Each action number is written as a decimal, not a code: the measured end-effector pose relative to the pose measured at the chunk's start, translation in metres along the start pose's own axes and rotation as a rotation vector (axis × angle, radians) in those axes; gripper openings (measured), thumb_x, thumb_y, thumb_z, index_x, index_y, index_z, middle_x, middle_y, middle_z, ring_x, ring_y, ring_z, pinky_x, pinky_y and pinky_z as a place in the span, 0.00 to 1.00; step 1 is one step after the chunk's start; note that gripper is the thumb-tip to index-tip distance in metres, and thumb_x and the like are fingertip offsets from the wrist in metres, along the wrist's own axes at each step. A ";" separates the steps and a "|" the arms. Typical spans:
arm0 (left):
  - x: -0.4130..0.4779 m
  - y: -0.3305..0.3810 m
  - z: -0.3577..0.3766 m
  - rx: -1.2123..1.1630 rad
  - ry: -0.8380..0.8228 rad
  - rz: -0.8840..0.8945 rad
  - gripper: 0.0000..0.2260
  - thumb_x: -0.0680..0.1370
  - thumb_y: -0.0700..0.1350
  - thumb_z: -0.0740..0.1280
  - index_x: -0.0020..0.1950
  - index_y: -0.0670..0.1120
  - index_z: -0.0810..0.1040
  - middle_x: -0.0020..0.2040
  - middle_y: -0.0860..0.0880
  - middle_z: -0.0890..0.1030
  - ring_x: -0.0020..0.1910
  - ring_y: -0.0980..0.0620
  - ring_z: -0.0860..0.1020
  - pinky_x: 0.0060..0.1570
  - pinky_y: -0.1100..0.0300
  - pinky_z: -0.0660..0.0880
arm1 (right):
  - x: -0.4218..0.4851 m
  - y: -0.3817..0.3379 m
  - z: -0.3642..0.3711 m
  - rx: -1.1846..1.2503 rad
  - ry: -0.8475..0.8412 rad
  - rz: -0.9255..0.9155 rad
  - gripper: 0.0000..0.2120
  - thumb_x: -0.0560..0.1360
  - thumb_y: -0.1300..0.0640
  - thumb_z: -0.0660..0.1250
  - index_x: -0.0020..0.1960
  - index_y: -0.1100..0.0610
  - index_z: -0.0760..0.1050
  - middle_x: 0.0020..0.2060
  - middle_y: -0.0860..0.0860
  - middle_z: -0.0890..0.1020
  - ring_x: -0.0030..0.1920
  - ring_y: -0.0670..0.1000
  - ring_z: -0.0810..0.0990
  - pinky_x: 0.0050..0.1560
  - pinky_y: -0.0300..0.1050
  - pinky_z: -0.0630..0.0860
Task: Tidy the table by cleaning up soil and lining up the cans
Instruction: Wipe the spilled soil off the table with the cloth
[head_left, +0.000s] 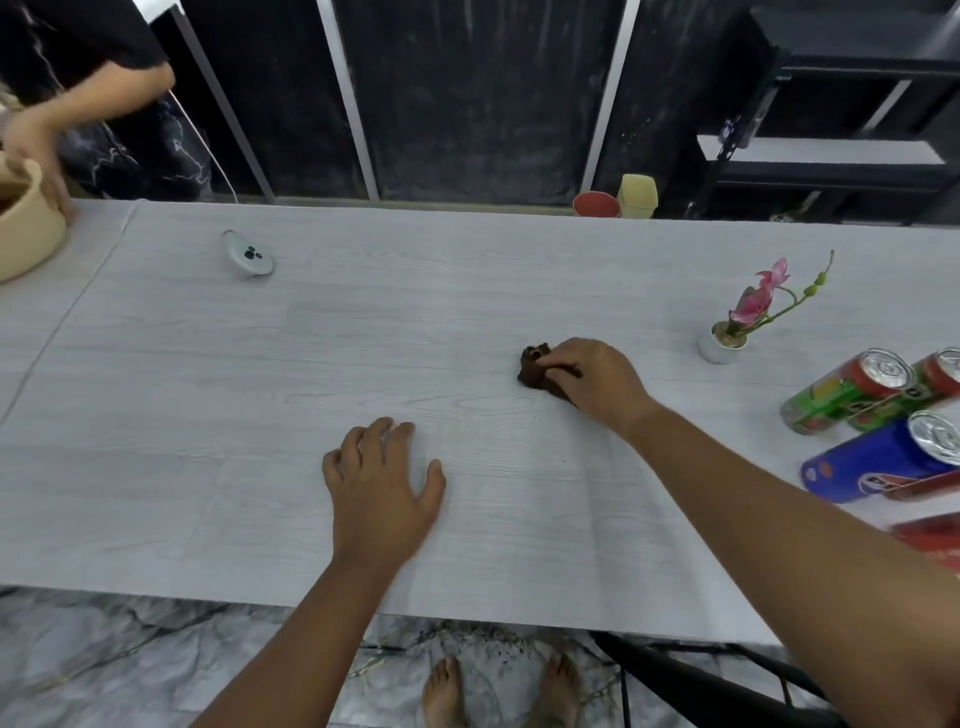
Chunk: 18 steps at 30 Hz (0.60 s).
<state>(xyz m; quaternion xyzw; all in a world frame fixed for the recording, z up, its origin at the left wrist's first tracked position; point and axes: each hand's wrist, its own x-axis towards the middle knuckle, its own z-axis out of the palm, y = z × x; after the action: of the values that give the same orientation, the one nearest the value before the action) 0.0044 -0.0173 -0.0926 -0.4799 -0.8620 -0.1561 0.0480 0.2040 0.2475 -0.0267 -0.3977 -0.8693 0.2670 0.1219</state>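
The soil pile lies on the table at about 1 o'clock from the left hand, a dark and crumbly lump. The right hand lies on its right side with the fingers bent around it, grasping the soil. The left hand rests on the table, released, its fingers only a little bent and holding nothing.

I judge the soil to be light, loose and soft. It will probably break apart if pinched from the top, so it is better to cup it from the sides and below, or to sweep it into the other palm. A few small crumbs lie on the table at about 6 o'clock from the pile.

The cans lie on their sides at 3 o'clock of the table: 2 cans with green bodies and red tops, a green can and a second green can, then a blue can, and a red can partly out of view. They look stiff, smooth and ready to roll, so the grip should go around the middle of the body.

A small flower pot stands at about 11 o'clock from the cans.
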 end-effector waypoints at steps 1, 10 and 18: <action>0.000 -0.001 0.001 -0.001 0.003 0.001 0.26 0.81 0.64 0.63 0.75 0.52 0.73 0.76 0.49 0.72 0.75 0.42 0.69 0.73 0.40 0.61 | -0.009 -0.003 0.005 0.001 -0.011 -0.038 0.11 0.79 0.59 0.74 0.60 0.50 0.88 0.56 0.47 0.87 0.57 0.50 0.82 0.61 0.45 0.77; 0.001 -0.002 0.003 0.005 0.020 0.017 0.26 0.81 0.64 0.63 0.75 0.52 0.73 0.76 0.48 0.72 0.74 0.41 0.70 0.71 0.39 0.62 | -0.097 -0.018 0.030 0.024 -0.063 -0.196 0.11 0.80 0.59 0.75 0.60 0.49 0.88 0.56 0.45 0.87 0.53 0.45 0.78 0.56 0.39 0.72; 0.000 0.001 -0.006 -0.020 -0.005 0.004 0.26 0.82 0.64 0.62 0.75 0.51 0.74 0.76 0.48 0.74 0.74 0.41 0.69 0.72 0.39 0.62 | -0.159 -0.032 0.039 0.052 -0.087 -0.212 0.12 0.79 0.61 0.76 0.61 0.51 0.88 0.57 0.47 0.87 0.56 0.51 0.81 0.58 0.43 0.76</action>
<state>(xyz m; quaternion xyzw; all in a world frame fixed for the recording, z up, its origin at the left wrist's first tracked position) 0.0045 -0.0185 -0.0868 -0.4825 -0.8595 -0.1638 0.0414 0.2709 0.0954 -0.0409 -0.2883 -0.9037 0.2920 0.1219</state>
